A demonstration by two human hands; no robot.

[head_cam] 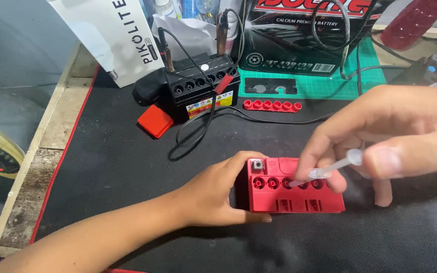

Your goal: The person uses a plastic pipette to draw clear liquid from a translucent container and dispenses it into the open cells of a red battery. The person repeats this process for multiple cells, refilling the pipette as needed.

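A small red battery (293, 198) with a row of open cell holes on top lies on the black mat (117, 162). My left hand (213, 194) grips its left end, thumb at the front and fingers over the back edge. My right hand (395, 134) pinches a clear plastic dropper (332, 167) between thumb and fingers. The dropper's tip points down-left into one of the middle cell holes.
Behind stands a black battery (203, 88) with clip leads and cables on it, a red cap strip (271, 105) and a small red cover (155, 121) beside it. A large battery box (304, 40) rests on a green cutting mat (370, 76). A white carton (107, 35) is back left.
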